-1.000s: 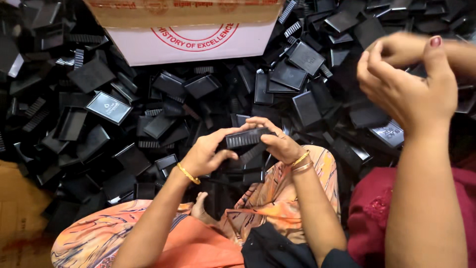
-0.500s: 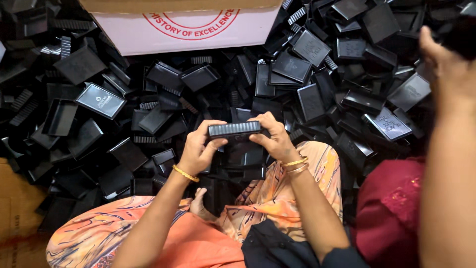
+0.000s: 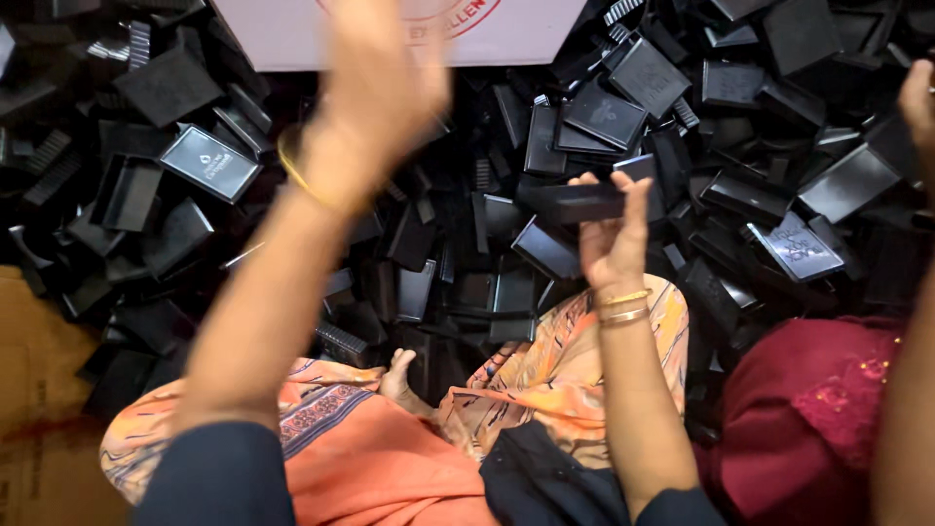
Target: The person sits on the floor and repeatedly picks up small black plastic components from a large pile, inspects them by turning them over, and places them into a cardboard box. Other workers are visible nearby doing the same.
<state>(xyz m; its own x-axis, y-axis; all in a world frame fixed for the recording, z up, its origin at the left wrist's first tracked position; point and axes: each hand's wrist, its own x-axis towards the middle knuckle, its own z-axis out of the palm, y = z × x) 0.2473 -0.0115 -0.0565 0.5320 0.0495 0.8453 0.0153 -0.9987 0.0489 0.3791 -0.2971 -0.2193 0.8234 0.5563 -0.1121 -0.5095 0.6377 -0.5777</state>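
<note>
Black plastic box (image 3: 577, 203) now sits pinched in your right hand (image 3: 612, 244) alone, above the heap of boxes (image 3: 467, 253); your left hand (image 3: 380, 88) has let go and lifted, blurred, seemingly open.

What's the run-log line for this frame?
left hand: raised, empty, blurred | right hand: holds black plastic piece | around: heap of black plastic parts, white carton, co-worker's arm at right

Matt black plastic casings (image 3: 575, 202), smooth cardboard box (image 3: 292, 34), soft printed cloth (image 3: 565, 370).
</note>
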